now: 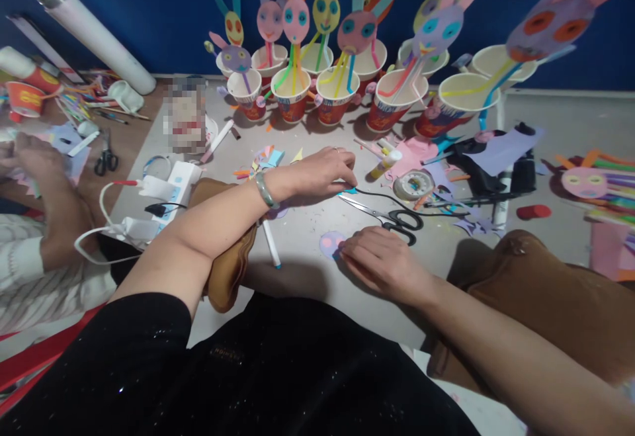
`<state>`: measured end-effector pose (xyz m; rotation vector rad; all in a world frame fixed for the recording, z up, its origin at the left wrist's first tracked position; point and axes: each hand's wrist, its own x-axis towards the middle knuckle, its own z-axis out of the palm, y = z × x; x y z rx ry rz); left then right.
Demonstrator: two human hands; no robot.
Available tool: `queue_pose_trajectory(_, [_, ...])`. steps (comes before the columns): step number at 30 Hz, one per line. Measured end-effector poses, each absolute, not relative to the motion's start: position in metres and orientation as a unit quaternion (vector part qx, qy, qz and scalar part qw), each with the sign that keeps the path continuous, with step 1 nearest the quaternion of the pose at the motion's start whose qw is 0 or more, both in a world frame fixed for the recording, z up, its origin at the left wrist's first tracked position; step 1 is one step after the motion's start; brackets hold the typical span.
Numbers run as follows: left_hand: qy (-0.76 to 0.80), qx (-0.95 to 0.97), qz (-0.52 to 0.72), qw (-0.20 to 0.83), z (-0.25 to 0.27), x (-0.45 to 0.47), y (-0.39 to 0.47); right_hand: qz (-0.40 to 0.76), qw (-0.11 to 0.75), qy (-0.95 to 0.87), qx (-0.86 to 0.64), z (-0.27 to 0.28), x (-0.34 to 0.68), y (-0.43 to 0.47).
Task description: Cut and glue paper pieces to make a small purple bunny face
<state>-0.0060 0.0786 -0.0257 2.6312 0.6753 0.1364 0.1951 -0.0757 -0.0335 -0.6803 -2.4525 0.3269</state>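
My left hand [325,173], with a bangle at its wrist, reaches across over the table. Its fingers are curled together beside a small blue scrap [349,191]; whatever they pinch is hidden. Nearer to me, my right hand [384,261] has its closed fingertips on the edge of a small purple paper disc [328,244] with pink spots. Between the hands lie black-handled scissors [380,213], blades pointing left. A white marker pen [271,243] rests below my left forearm. Past the scissors are a glue stick [385,165] and a roll of tape [413,184].
Paper cups [292,102] carrying paper animal faces line the back. On the left are a power strip [178,188] and another person's hand [37,158]. Brown cushions [555,310] flank me. A black bag [520,165], paper scraps [411,151] and a red cap [534,212] lie right.
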Motion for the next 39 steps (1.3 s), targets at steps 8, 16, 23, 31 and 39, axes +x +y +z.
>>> queue_pose_trajectory(8, [0.233,0.944,0.07,0.223,-0.03,-0.001,0.081,0.116,0.28,-0.916,-0.264,-0.036,0.196,-0.077])
queue_pose_trajectory(16, [0.23,0.951,0.054,0.199,-0.025,-0.007,0.077,0.108,0.271,-0.919,-0.264,-0.04,0.196,-0.079])
queue_pose_trajectory(23, [0.216,0.958,0.033,0.187,-0.026,-0.007,0.075,0.087,0.258,-0.926,-0.261,-0.043,0.196,-0.079])
queue_pose_trajectory(31, [0.222,0.96,0.018,0.17,-0.021,-0.008,0.073,0.034,0.243,-0.929,-0.278,-0.046,0.195,-0.079])
queue_pose_trajectory(39, [0.203,0.967,0.01,0.156,-0.022,-0.01,0.075,-0.101,0.2,-0.951,-0.215,-0.038,0.199,-0.071])
